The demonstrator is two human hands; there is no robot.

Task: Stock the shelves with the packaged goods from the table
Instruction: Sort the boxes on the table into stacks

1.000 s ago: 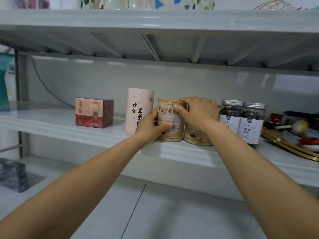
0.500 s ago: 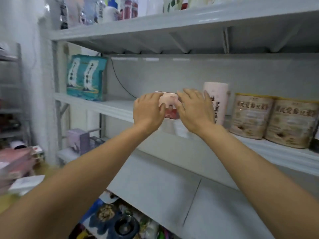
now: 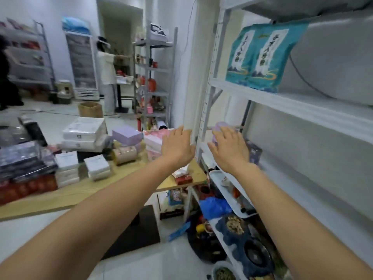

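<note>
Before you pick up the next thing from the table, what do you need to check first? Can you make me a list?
1. Left hand free: ok. It is open and holds nothing.
2. Right hand free: ok. It is open and holds nothing. Whether it touches the purple thing behind it: cannot tell.
3. Goods on the table: ok. The pink boxes and the purple box lie there, among others.
4. Nearest pick within reach: probably ok. The pink boxes lie just past the left hand.
5. Room on the shelf: ok. Bare board shows to the right of the teal bags.
</note>
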